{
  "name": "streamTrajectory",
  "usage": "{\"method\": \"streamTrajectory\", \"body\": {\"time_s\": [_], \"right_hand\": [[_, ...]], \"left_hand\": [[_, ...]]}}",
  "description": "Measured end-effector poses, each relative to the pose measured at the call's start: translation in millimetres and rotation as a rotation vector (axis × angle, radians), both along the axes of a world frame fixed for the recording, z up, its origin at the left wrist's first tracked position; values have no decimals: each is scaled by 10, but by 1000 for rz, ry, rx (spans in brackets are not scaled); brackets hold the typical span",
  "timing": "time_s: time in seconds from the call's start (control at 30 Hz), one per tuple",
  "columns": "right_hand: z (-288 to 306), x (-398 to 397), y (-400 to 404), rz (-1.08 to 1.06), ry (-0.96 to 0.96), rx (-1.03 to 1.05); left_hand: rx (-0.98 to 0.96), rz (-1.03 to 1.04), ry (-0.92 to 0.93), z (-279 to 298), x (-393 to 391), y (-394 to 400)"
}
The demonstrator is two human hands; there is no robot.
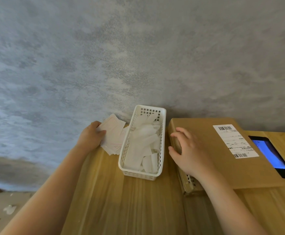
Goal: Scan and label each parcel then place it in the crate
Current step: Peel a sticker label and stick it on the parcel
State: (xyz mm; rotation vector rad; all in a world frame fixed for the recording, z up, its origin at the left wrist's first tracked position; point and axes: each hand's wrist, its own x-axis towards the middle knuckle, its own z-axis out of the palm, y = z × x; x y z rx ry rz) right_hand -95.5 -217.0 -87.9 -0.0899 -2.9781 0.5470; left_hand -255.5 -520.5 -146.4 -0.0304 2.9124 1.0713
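Observation:
A flat brown cardboard parcel [211, 155] lies on the wooden table [124, 206] at the right, with a white barcode label [235, 140] stuck on its top. My right hand [187, 151] grips the parcel's left edge, fingers curled over it. At the table's far left edge my left hand [90, 136] holds a stack of white labels [114, 134] fanned out beside the basket.
A white perforated plastic basket [143, 173] full of white backing strips stands between my hands. A phone [272, 155] with a lit blue screen lies right of the parcel. A grey wall rises behind the table; the floor shows at the lower left.

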Motion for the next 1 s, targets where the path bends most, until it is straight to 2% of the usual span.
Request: {"method": "streamTrajectory", "body": {"time_s": [0.1,0.2,0.4,0.5,0.83,1.0], "right_hand": [[-2,-3,3,4,-1,-8],[0,-10,9,13,-8,-10],[13,2,12,35,-6,-16],[24,11,20,50,-11,-25],[-40,-27,70,91,-20,-19],[-70,-33,76,105,-11,3]], "left_hand": [[15,73,66,41,63,-21],[-15,59,108,91,124,4],[92,136,266,357,272,121],[-3,69,296,447,257,171],[-212,109,-72,262,292,162],[-150,156,-22,187,452,161]]}}
